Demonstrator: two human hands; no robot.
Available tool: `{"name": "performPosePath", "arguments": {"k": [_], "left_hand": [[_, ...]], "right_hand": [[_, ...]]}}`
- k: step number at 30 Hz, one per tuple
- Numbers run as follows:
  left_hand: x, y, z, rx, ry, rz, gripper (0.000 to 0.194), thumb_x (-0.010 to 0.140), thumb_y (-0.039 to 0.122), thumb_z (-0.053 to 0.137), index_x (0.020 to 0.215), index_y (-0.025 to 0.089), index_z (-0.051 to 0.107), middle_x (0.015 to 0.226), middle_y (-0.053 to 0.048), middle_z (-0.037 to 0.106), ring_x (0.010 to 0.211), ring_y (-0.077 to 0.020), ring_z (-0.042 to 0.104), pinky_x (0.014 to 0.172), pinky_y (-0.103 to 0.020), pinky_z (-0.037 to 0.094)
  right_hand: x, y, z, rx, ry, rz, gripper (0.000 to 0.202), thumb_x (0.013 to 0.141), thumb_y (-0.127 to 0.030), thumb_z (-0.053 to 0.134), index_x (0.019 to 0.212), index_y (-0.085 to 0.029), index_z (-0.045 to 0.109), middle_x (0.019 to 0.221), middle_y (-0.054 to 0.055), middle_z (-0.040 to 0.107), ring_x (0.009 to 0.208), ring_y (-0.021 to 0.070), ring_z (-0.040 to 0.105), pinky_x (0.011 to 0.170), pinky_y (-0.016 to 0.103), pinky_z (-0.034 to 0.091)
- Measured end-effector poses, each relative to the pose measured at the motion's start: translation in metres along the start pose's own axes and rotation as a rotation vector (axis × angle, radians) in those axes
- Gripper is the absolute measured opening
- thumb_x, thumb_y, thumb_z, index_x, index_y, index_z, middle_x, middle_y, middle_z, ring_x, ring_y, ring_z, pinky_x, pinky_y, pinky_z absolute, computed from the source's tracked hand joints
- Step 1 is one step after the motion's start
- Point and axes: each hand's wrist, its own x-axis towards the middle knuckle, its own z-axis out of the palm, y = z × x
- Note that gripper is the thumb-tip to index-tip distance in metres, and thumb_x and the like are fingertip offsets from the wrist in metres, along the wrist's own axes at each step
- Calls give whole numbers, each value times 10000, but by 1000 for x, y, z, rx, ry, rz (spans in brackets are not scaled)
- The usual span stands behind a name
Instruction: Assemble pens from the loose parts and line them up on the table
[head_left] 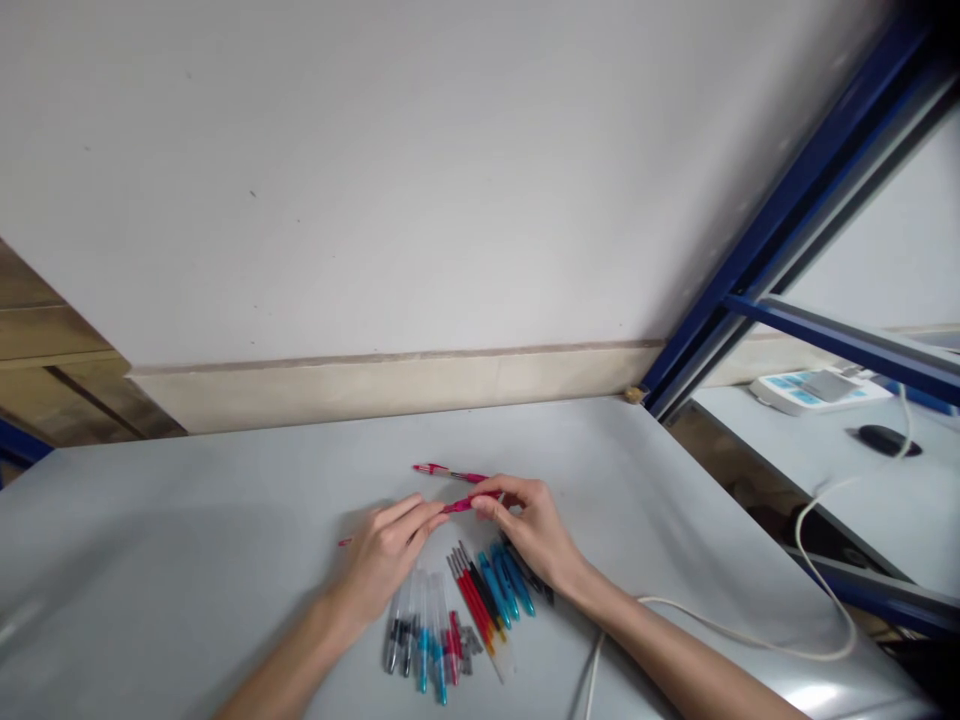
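Between both hands is a pink pen (459,506), held nearly level above the table. My left hand (390,540) is closed around its left part, and a red end pokes out beyond the fingers. With thumb and fingertips, my right hand (529,520) pinches the pink section; the palm side is hidden. Just behind lies another pink pen (442,471). In front of the hands are clear pen barrels (421,630) with black, blue and pink ends. Beside them lie red and black ink refills (472,595) and several blue pen parts (506,580). Dark pen parts (525,565) are partly covered by my right forearm.
The grey table (187,560) meets a pale wall (375,200) at the back. A white cable (720,630) runs under my right forearm and off to the right. Past a blue metal frame (750,240) stand a white scale-like device (817,388) and a black mouse (889,440).
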Motion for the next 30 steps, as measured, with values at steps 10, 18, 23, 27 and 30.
{"name": "performPosePath", "arguments": {"k": [10, 18, 23, 27, 30], "left_hand": [[-2, 15, 10, 297, -145, 82, 471, 1024, 214, 435, 1493, 200, 396, 1090, -97, 664, 854, -210, 695, 708, -315, 595], [-2, 28, 11, 333, -261, 150, 784, 893, 29, 410, 1610, 228, 163, 1351, -165, 551, 1113, -285, 625, 879, -426, 599], [-3, 30, 3, 311, -207, 293, 871, 806, -110, 307, 1605, 209, 175, 1444, -171, 485, 1276, -244, 560, 960, -355, 575], [0, 28, -9, 364, -142, 318, 745, 901, -78, 289, 1584, 218, 251, 1485, -159, 469, 1249, -198, 597, 901, -256, 580], [4, 23, -13, 413, -40, 302, 584, 980, 21, 358, 1540, 184, 348, 1316, -148, 619, 1144, -207, 655, 900, -292, 571]], "right_hand": [[-8, -1, 1, -159, -188, -396, 229, 1011, -311, 543, 1060, -217, 746, 965, 90, 729, 888, 216, 645, 845, 351, 508], [-16, -3, 6, -256, -95, -345, 358, 1045, -375, 437, 903, -171, 695, 785, 76, 652, 681, 183, 560, 658, 294, 456], [-16, -3, 5, -246, -26, -230, 425, 1053, -409, 396, 826, -161, 656, 760, 71, 639, 653, 170, 547, 647, 280, 428], [-13, -7, 2, -183, -11, -188, 359, 1054, -382, 422, 900, -171, 670, 785, 50, 659, 693, 164, 568, 685, 267, 427], [-10, -8, 0, -154, 4, -154, 332, 1049, -361, 452, 876, -177, 668, 733, 26, 627, 672, 155, 553, 678, 261, 418]]}}
